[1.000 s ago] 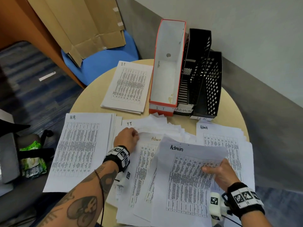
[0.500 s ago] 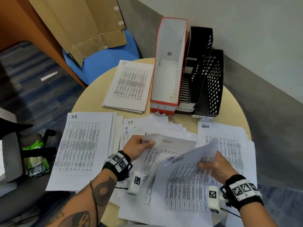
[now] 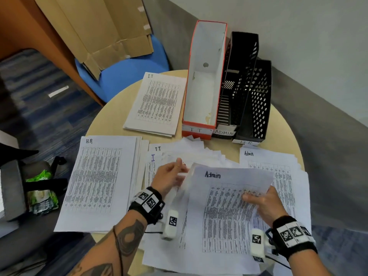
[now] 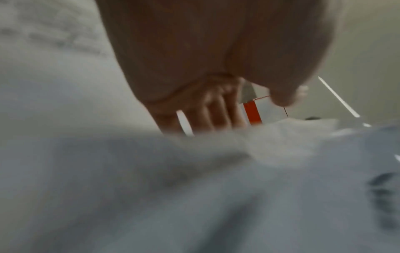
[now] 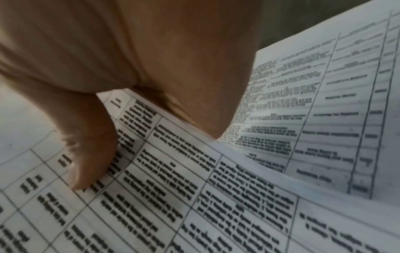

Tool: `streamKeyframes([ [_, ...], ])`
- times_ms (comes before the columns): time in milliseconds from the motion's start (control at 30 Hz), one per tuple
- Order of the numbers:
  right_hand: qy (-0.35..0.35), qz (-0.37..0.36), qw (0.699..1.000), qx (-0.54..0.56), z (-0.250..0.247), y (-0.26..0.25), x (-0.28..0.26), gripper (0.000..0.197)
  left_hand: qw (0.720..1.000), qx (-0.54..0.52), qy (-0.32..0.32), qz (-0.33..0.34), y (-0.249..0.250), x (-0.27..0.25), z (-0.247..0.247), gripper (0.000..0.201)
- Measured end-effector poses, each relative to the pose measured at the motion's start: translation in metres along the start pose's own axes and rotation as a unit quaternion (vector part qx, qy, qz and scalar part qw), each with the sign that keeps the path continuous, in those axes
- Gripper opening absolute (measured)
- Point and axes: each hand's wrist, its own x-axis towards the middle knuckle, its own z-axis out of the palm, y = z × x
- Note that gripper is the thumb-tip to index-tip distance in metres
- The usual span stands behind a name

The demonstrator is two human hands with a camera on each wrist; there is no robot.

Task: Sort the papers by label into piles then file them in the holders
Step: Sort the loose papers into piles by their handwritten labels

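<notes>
My right hand (image 3: 260, 204) pinches the right edge of a printed sheet headed "Admin" (image 3: 225, 212), thumb (image 5: 86, 162) on top, over the loose unsorted stack (image 3: 191, 152) at the table's middle. My left hand (image 3: 169, 178) is blurred at that sheet's upper left corner. Its fingers (image 4: 216, 109) curl toward paper with the thumb apart, and I cannot tell whether they grip. Sorted piles lie flat: IT (image 3: 157, 102) at the back, HR (image 3: 97, 180) at the left, Admin (image 3: 286, 176) at the right. Three empty holders stand behind: orange IT (image 3: 203, 130), black ADMIN (image 3: 241, 56), black HR (image 3: 260, 100).
The round beige table (image 3: 111, 120) is mostly covered with paper. A blue chair (image 3: 127, 76) with folded cardboard (image 3: 99, 26) stands behind it on the left. A grey seat with a green packet (image 3: 41, 192) sits low at the left. A grey wall runs behind the holders.
The Admin sheet in my right hand was lifted and curled, and now lies flatter and further right. My left hand raised another sheet from the stack and has shifted right toward the held sheet.
</notes>
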Motion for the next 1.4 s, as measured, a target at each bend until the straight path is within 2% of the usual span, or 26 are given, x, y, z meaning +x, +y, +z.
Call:
streamKeyframes([
  [67,-0.01,-0.003,1.0,-0.019,-0.004,-0.006,-0.005,0.046,0.978,0.158,0.12,0.059,0.004,0.013,-0.013,0.049],
  [100,-0.011,-0.005,1.0,-0.017,-0.005,-0.011,-0.009,0.042,0.959,0.23,0.148,0.067,0.001,0.02,-0.018,0.052],
  [133,-0.012,-0.012,1.0,-0.011,-0.005,-0.015,-0.013,0.041,0.946,0.277,0.157,0.064,-0.002,0.027,-0.022,0.062],
  [200,-0.017,-0.024,1.0,0.001,-0.004,-0.02,-0.016,0.044,0.927,0.348,0.134,0.044,-0.009,0.038,-0.025,0.08],
  [300,-0.028,-0.036,0.999,-0.003,-0.002,-0.019,-0.016,0.044,0.911,0.394,0.117,0.043,-0.011,0.045,-0.024,0.081],
  [400,-0.04,-0.027,0.999,-0.01,-0.001,-0.013,-0.012,0.051,0.917,0.375,0.125,0.042,-0.007,0.048,-0.024,0.065],
  [533,-0.053,-0.022,0.998,-0.013,-0.005,-0.006,-0.006,0.059,0.919,0.346,0.177,0.067,-0.002,0.044,-0.025,0.036],
  [767,-0.042,-0.018,0.999,-0.014,-0.001,-0.005,0.0,0.052,0.907,0.368,0.18,0.097,-0.013,0.031,-0.023,0.042],
  [867,-0.04,-0.017,0.999,-0.01,-0.001,-0.003,0.002,0.049,0.907,0.356,0.191,0.121,-0.016,0.021,-0.02,0.036],
  [967,-0.048,-0.021,0.999,-0.004,-0.001,-0.004,0.002,0.052,0.934,0.262,0.202,0.133,-0.017,0.006,-0.017,0.019],
  [1000,-0.05,-0.018,0.999,-0.002,-0.001,-0.004,0.002,0.053,0.947,0.212,0.196,0.139,-0.017,0.001,-0.016,0.012],
  [1067,-0.06,-0.022,0.998,-0.004,-0.001,-0.004,0.001,0.059,0.962,0.142,0.17,0.161,-0.016,-0.007,-0.015,0.017],
  [1133,-0.078,-0.023,0.997,-0.001,-0.003,-0.002,0.002,0.075,0.975,0.083,0.118,0.168,-0.012,-0.018,-0.013,0.016],
  [1200,-0.077,-0.035,0.996,0.01,-0.001,-0.002,0.002,0.089,0.984,0.025,0.063,0.163,-0.007,-0.03,-0.012,0.01],
  [1267,-0.085,-0.049,0.995,0.026,0.003,-0.005,0.001,0.097,0.987,-0.002,0.024,0.161,-0.005,-0.041,-0.012,0.013],
  [1300,-0.098,-0.049,0.993,0.037,0.005,-0.006,0.002,0.098,0.986,-0.003,0.018,0.165,-0.005,-0.046,-0.011,0.013],
  [1400,-0.138,-0.036,0.988,0.058,0.011,-0.005,0.008,0.083,0.984,0.007,0.033,0.176,-0.006,-0.051,-0.009,0.014],
])
